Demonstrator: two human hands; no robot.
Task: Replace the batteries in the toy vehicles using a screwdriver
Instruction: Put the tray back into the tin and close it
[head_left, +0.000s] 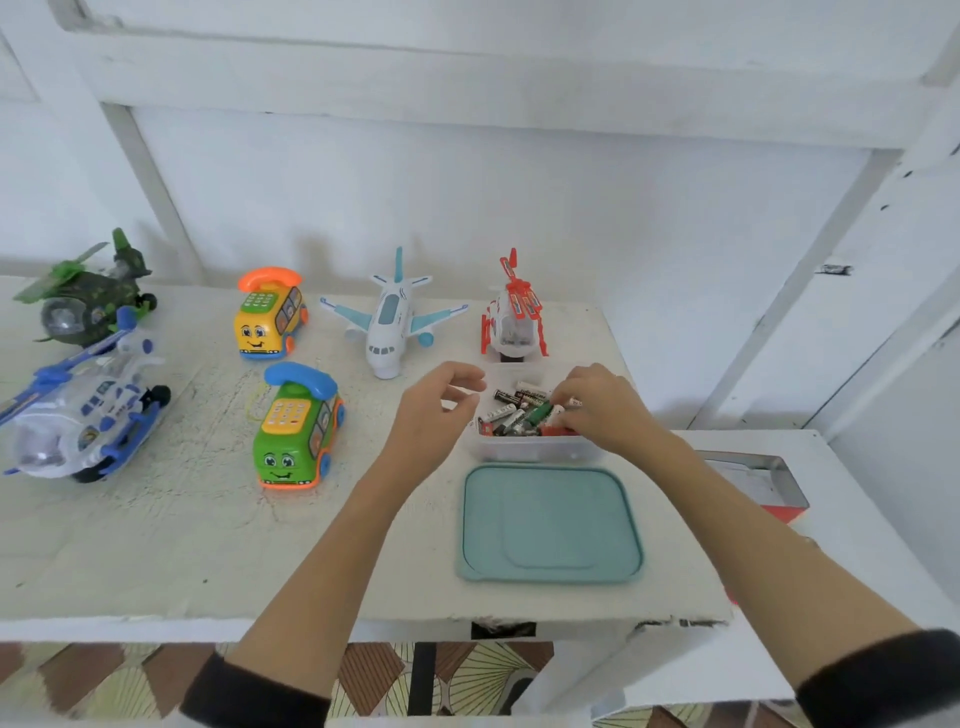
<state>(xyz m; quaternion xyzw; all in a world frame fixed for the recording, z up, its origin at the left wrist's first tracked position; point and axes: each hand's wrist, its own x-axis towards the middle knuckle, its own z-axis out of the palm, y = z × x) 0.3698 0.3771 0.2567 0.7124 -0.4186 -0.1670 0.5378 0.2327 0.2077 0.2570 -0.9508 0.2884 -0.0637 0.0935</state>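
A clear plastic box (535, 449) of loose batteries (511, 418) stands at the table's right, with a green-bodied piece (540, 413) among them. My right hand (602, 408) reaches into the box, fingers curled down onto the batteries beside the green piece; whether it pinches anything is hidden. My left hand (434, 415) hovers at the box's left rim, fingers loosely curled, holding nothing. Toys stand behind and to the left: red helicopter (514, 312), white airplane (392, 317), yellow phone bus (270, 314), green phone bus (298, 428), blue helicopter (83, 405), camouflage helicopter (93, 296).
The box's teal lid (550, 525) lies flat on the white table (182, 545) just in front of the box. A metal tin with red sides (758, 483) sits on a lower white surface to the right. A white wall stands close behind the toys.
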